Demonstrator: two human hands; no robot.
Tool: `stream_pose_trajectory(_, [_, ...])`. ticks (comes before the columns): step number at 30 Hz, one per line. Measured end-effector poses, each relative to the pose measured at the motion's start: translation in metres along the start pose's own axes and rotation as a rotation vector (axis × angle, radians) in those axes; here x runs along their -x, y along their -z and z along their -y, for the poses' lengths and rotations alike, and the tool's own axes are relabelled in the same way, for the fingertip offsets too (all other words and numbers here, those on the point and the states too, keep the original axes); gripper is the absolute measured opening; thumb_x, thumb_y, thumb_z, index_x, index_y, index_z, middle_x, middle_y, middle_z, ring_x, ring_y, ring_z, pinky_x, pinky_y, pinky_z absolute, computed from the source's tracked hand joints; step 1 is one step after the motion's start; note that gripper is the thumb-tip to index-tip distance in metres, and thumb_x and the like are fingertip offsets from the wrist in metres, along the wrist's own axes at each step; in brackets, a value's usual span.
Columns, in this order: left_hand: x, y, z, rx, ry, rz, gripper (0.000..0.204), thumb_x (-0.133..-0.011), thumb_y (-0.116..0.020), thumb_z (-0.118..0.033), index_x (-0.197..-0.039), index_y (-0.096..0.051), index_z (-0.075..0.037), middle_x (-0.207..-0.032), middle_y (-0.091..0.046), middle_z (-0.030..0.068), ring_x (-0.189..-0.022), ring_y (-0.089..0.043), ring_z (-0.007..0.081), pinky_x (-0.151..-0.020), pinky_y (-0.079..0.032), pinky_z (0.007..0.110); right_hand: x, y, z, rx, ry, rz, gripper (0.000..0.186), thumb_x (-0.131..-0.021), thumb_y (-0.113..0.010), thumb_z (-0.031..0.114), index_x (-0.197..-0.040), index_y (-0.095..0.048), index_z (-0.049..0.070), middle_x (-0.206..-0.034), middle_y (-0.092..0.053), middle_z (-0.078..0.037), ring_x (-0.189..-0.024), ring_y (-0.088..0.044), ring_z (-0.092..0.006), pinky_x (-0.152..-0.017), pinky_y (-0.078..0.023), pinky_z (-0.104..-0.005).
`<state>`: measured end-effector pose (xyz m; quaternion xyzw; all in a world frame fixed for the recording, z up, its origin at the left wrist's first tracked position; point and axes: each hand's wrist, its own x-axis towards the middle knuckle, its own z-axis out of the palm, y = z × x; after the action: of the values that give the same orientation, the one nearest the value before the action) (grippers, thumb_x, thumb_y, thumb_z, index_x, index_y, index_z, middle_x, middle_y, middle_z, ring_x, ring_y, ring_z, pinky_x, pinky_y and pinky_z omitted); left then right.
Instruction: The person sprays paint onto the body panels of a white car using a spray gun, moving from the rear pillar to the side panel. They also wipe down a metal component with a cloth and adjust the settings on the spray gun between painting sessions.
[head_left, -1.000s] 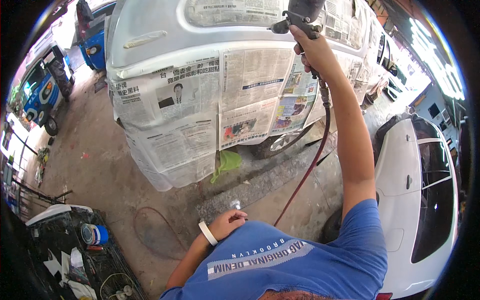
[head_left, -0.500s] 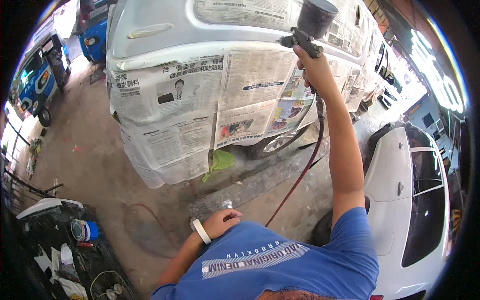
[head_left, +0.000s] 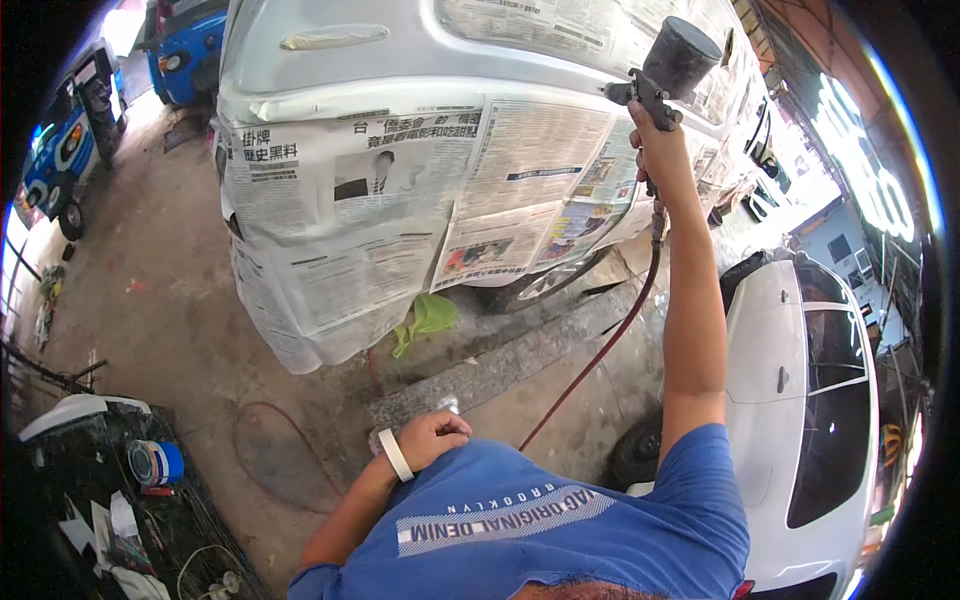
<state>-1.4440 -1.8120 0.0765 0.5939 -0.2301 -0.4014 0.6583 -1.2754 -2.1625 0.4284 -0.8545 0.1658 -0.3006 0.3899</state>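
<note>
My right hand (head_left: 660,160) grips a black spray gun (head_left: 650,98) with a dark cup (head_left: 680,55) on top, at the height of the van's upper side. A red hose (head_left: 620,340) runs down from its handle. The silver van (head_left: 265,60) is largely covered in newspaper sheets (head_left: 330,270), taped along the body below the side window. My left hand (head_left: 433,435), a white band at the wrist, lies low against the front of my blue shirt (head_left: 560,500), its fingers curled; what they hold, if anything, is hidden.
A white car (head_left: 760,420) stands at the right. At the lower left is a dark cluttered surface (head_left: 90,470) with a blue can (head_left: 155,462). Blue vehicles (head_left: 185,60) stand upper left. A green sheet (head_left: 425,325), a long board (head_left: 480,370) and loops of hose lie on the floor.
The spray gun in my right hand has dropped and shifted right along the van, its cup now in full view. My left hand stays against my shirt, and the view has shifted slightly.
</note>
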Motion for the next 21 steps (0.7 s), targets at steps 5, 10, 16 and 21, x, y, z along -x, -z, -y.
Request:
stream_pose_trajectory(5, [0.003, 0.020, -0.013, -0.068, -0.011, 0.057, 0.018, -0.089, -0.070, -0.014, -0.102, -0.073, -0.002, -0.098, -0.073, 0.0084, -0.090, -0.068, 0.0149, -0.083, -0.053, 0.030, 0.025, -0.023, 0.030, -0.042, -0.008, 0.082, 0.044, -0.094, -0.067, 0.048, -0.082, -0.058, 0.007, -0.064, -0.050, 0.001, -0.041, -0.040, -0.0069, -0.037, -0.037, -0.0271])
stream_pose_trajectory(10, [0.012, 0.040, -0.027, -0.140, 0.006, 0.093, 0.019, -0.090, -0.069, -0.014, -0.104, -0.074, -0.003, -0.099, -0.074, 0.0098, -0.092, -0.069, 0.0167, -0.085, -0.053, 0.031, 0.051, -0.036, 0.060, -0.036, -0.015, 0.121, 0.042, -0.095, -0.066, 0.047, -0.088, -0.060, 0.007, -0.065, -0.051, 0.001, -0.041, -0.040, -0.0062, -0.037, -0.037, -0.0260])
stream_pose_trajectory(16, [0.014, 0.054, -0.018, -0.137, 0.000, 0.107, 0.020, -0.091, -0.066, -0.013, -0.106, -0.074, -0.002, -0.092, -0.074, 0.0094, -0.085, -0.069, 0.0149, -0.080, -0.054, 0.029, 0.076, -0.049, 0.092, 0.011, 0.021, 0.120, 0.036, -0.097, -0.063, 0.043, -0.096, -0.062, 0.007, -0.068, -0.053, 0.001, -0.042, -0.040, -0.0050, -0.037, -0.037, -0.0251])
stream_pose_trajectory(21, [0.015, 0.062, -0.018, -0.144, -0.010, 0.134, 0.021, -0.094, -0.062, -0.015, -0.108, -0.073, -0.002, -0.089, -0.074, 0.0089, -0.082, -0.068, 0.0132, -0.077, -0.054, 0.029, 0.093, -0.059, 0.106, 0.044, 0.035, 0.108, 0.035, -0.097, -0.063, 0.042, -0.097, -0.062, 0.006, -0.069, -0.054, 0.001, -0.042, -0.041, -0.0047, -0.038, -0.037, -0.0244])
